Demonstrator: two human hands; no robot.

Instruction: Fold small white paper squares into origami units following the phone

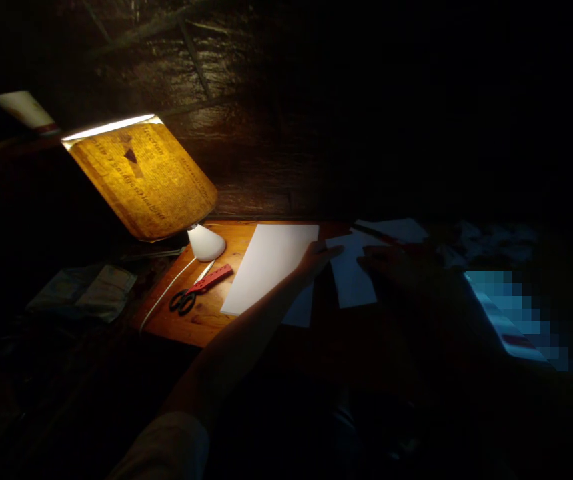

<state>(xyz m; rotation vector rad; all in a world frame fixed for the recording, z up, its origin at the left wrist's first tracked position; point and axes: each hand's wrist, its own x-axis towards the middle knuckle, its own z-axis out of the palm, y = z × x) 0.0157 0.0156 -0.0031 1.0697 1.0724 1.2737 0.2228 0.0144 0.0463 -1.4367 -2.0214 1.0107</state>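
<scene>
A white sheet of paper (353,280) lies between my two hands, at or just above the dim right half of the desk. My left hand (316,259) has its fingers closed on the sheet's upper left edge. On the right edge, the fingers of my right hand (383,260) grip the same sheet, though most of that hand is lost in shadow. Left of my hands rests a larger white stack of paper (271,260), partly covered by my left forearm. Behind my right hand lies another white sheet (396,230), with a dark thin strip across it.
A lit lamp with a yellow printed shade (146,180) and white base (207,243) stands on the wooden desk (239,241). Scissors (183,301), a red ruler (211,278) and a white cord (169,287) lie nearby. Folded paper pieces (496,241) sit far right, near a blue-lit pixelated patch (511,313).
</scene>
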